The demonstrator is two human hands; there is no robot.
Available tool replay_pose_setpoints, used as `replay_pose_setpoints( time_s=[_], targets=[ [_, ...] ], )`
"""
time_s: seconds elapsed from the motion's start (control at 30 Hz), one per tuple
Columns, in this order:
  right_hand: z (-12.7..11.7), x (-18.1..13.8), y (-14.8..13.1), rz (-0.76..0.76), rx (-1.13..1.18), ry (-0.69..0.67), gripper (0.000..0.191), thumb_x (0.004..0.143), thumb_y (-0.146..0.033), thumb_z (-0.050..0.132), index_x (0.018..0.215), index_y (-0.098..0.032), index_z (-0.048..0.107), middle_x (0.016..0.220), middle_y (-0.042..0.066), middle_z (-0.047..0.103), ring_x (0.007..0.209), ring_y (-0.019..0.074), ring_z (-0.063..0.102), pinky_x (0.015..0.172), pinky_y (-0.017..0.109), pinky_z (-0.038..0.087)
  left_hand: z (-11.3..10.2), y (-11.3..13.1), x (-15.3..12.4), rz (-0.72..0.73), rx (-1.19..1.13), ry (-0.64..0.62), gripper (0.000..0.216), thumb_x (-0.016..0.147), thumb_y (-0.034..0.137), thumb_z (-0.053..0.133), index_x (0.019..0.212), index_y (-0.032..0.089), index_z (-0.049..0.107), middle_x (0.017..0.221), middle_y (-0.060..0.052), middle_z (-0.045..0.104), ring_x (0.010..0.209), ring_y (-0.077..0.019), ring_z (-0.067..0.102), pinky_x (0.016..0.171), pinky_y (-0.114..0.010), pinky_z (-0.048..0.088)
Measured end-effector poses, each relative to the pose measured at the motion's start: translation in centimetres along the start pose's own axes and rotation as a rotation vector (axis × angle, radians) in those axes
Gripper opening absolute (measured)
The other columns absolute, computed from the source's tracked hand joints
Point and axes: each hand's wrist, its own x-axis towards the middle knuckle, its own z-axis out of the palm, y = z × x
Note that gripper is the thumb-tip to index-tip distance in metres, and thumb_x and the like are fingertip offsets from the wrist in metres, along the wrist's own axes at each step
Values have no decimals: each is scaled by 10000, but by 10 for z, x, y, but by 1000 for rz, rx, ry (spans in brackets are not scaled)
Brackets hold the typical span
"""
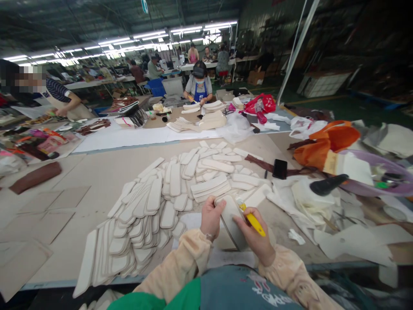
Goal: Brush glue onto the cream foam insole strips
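Observation:
Between my two hands is a flat off-white padded strip with rounded corners, tilted up off the table. My left hand pinches its left edge, thumb on top. My right hand grips a yellow-handled brush and also touches the strip's right side with its thumb. The brush's bristles point up and away from me, beside the strip's far right edge. Below the strip lies a flat board or sheet, partly hidden. A large heap of similar strips spreads in front and to the left.
To the right are a white glue-like container with a black spout, a phone, an orange bag and a purple basin. A brown roll lies left. A person works across the table; another stands at left.

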Motion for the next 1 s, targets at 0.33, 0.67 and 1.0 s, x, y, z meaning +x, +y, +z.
replay_pose_setpoints(
  time_s=[0.33, 0.67, 1.0],
  targets=[
    [-14, 5, 7, 86, 108, -149, 382, 695, -425, 752, 866, -244, 462, 740, -45, 525, 619, 126, 513, 579, 250, 441, -26, 21, 41, -57, -236, 145, 303, 619, 236, 801, 799, 163, 567, 735, 10, 656, 644, -107, 598, 641, -228, 488],
    [-18, -4, 20, 116, 85, -165, 374, 697, -453, 754, 837, -235, 484, 681, -56, 475, 578, 119, 475, 524, 244, 410, -64, 24, 68, -83, -390, 405, 50, 847, 163, 610, 897, 162, 616, 771, -19, 676, 698, -129, 647, 737, -278, 556],
    [-9, -4, 15, 120, 28, -178, 371, 706, -458, 744, 845, -240, 479, 677, -53, 466, 586, 131, 467, 541, 252, 413, -76, 20, 71, -67, -422, 455, 42, 842, 173, 622, 811, 175, 593, 759, -8, 669, 718, -124, 644, 730, -243, 541]
  ],
)
